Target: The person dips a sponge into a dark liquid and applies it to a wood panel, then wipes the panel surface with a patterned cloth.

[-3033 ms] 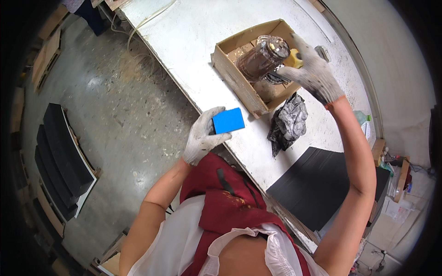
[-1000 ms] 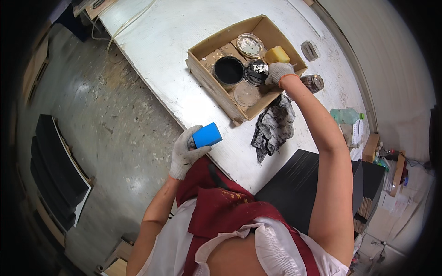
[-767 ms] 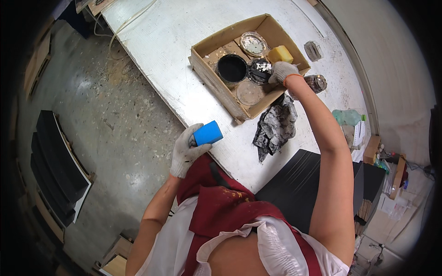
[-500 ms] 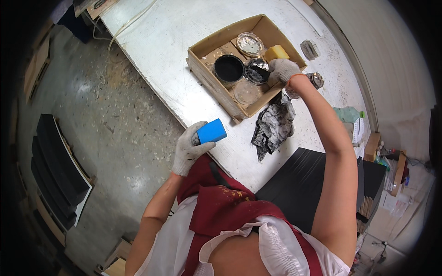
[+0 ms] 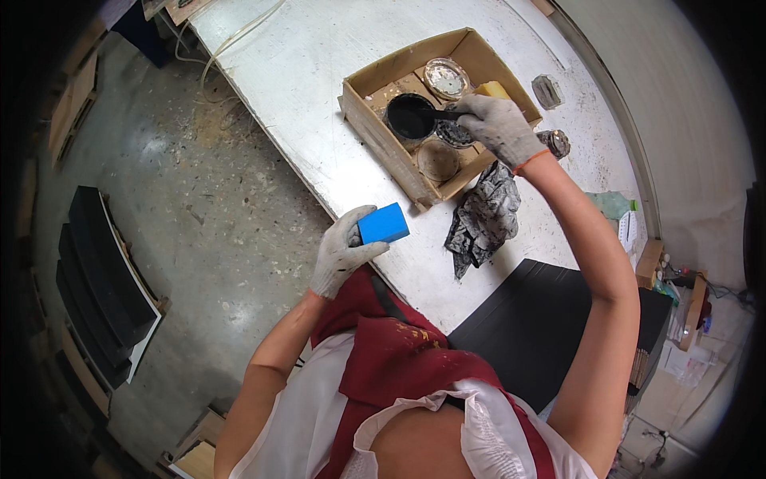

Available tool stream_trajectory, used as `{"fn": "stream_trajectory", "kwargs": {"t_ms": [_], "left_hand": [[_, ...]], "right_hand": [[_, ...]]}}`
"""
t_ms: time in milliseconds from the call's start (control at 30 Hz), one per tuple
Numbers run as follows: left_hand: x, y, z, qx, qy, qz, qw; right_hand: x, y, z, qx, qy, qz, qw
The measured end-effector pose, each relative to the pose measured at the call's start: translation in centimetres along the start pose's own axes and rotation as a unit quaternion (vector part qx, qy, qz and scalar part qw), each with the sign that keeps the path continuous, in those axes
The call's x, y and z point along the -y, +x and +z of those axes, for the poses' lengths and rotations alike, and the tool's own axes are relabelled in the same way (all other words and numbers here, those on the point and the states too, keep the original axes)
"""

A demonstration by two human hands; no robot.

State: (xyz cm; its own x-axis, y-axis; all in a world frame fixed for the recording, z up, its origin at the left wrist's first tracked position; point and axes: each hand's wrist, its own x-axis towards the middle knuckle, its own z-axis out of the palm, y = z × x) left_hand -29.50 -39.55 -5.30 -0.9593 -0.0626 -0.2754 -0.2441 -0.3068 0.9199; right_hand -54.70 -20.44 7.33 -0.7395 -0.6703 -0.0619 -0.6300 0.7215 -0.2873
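My gloved left hand point(image 5: 341, 251) holds a smooth blue block point(image 5: 384, 223) by one end, over the table edge. My gloved right hand point(image 5: 503, 128) is closed around a black stick-like tool point(image 5: 450, 115), whose exact kind I cannot make out. The tool's far end reaches into a round pot of black liquid point(image 5: 408, 113). That pot stands in a shallow cardboard box point(image 5: 384, 156) along with a clear tub point(image 5: 445, 78), a round pale container point(image 5: 438, 160) and a black-smeared one point(image 5: 455, 137) partly under my hand. A yellow sponge-like block point(image 5: 494, 89) shows behind my fingers.
Crumpled, black-stained paper or cloth point(image 5: 488, 214) lies on the white table point(image 5: 319, 88) beside the box. Black panels point(image 5: 519, 323) are stacked near my right side. A jar point(image 5: 556, 144) and a small clear container point(image 5: 547, 91) stand right of the box. More black panels point(image 5: 108, 275) rest at the left.
My right hand has moved from the box's right side toward the pot, bringing the black tool's end into it. My left hand keeps its grip on the blue block. The view has shifted slightly.
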Motion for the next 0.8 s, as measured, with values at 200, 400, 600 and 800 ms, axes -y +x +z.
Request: {"fn": "stream_trajectory", "kwargs": {"t_ms": [200,400,600,800], "left_hand": [[0.0,-0.1,-0.3,-0.006,0.028,0.015,0.999],[0.2,-0.9,-0.1,-0.024,0.004,0.012,1.000],[-1.0,-1.1,0.5,-0.046,-0.007,-0.013,0.999],[-1.8,-0.8,1.0,-0.023,0.038,-0.003,0.999]], "right_hand": [[2.0,1.3,1.9,0.005,-0.235,0.009,0.972],[3.9,2.3,3.1,-0.021,-0.139,-0.011,0.990],[3.9,2.3,2.8,0.025,-0.200,-0.020,0.979],[3.0,2.3,3.0,-0.010,-0.225,0.012,0.974]]}}
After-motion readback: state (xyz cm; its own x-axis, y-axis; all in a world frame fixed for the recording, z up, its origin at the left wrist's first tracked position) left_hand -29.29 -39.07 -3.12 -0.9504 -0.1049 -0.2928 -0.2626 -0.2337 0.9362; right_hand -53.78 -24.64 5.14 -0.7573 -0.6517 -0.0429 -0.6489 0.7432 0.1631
